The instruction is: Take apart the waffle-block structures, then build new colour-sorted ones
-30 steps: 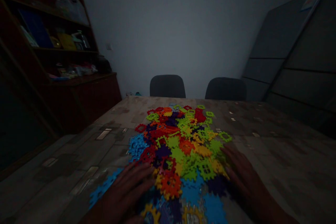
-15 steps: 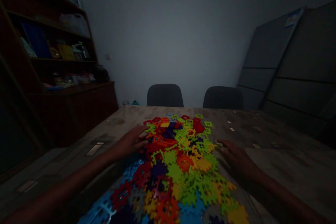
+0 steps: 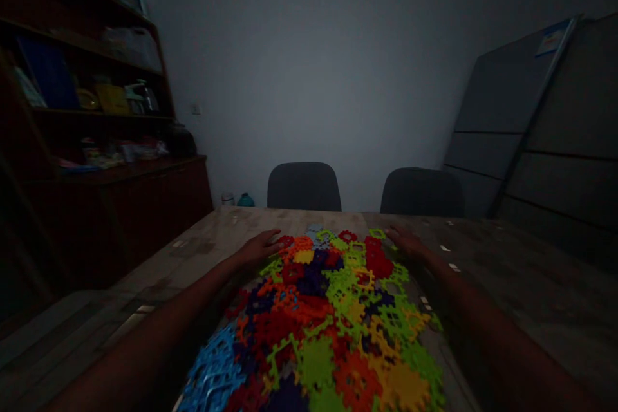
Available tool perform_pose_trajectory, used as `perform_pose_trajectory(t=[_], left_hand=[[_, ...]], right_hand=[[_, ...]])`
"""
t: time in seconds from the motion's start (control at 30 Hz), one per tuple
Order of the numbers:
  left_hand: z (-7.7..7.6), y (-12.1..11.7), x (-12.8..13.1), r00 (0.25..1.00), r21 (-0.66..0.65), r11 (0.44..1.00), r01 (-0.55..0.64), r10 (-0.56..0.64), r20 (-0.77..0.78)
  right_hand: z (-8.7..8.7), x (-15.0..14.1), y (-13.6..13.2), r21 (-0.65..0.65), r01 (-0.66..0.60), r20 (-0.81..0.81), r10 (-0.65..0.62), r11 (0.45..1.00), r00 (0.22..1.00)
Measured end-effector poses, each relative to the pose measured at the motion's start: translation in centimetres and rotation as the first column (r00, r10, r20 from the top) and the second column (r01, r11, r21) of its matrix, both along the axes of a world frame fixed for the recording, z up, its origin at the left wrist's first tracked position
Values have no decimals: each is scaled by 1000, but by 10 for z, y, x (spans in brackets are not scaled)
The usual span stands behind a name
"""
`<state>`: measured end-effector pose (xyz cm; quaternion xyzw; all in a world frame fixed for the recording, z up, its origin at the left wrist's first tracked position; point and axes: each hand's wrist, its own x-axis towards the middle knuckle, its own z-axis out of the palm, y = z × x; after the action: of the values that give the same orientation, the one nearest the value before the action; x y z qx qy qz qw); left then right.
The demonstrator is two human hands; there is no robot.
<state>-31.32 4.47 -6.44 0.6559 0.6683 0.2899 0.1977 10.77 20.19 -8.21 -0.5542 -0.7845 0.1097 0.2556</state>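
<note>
The fingers of the left hand [image 3: 259, 247] are spread flat and open, and nothing is gripped in them. They are laid on the table at the far left corner of the big heap of bright plastic puzzle pieces [image 3: 328, 309], with the fingertips touching a red piece at its edge. The fingers of the right hand [image 3: 407, 242] are stretched out flat and open too, and nothing is held in them. They are placed at the far right corner of the heap, just beside a green piece with a hole in it. The heap is found between the two hands and between both bare arms, and it is spread from the fingertips back toward the person. Red, orange, green, yellow, purple and blue pieces are mixed in it, and many blue ones are gathered at the near left side. Everything is set on a long wooden table with a patchy brown top [image 3: 506, 290]. Two dark grey chairs [image 3: 304, 185] are pushed in at the far end. A dark wooden shelf full of small things [image 3: 87, 109] is seen on the left, and large grey boards [image 3: 531, 129] are leaned against the wall on the right. The room is very dim.
</note>
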Motion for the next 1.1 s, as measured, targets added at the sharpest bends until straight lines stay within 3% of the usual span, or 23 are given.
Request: perform_pose_trajectory(t=[0.17,0.33,0.47,0.7,0.87,1.0,1.1], left_hand=[[-5,35,20,991,-124,990,74,-59,117],[-1,39,44,953,-243,948,206,-138,269],[3,31,53,919,-263,916,304,-208,336],[18,3,51,866,-301,835,461,-351,356],[22,-6,35,909,-246,896,369,-293,298],[7,-1,11,975,-138,979,150,-123,186],[-7,4,-3,995,-60,997,45,-39,94]], right_hand=[[-11,-53,11,-150,-46,107,63,988,992],[-15,-84,-8,-229,-210,101,237,951,966],[-6,-82,-28,-260,-338,-7,349,904,937],[14,-53,-74,-295,-535,-192,499,792,845],[28,-62,-63,-259,-546,-156,523,797,838],[27,-108,-36,-195,-493,-67,490,848,869],[22,-153,-20,-177,-444,9,452,879,892]])
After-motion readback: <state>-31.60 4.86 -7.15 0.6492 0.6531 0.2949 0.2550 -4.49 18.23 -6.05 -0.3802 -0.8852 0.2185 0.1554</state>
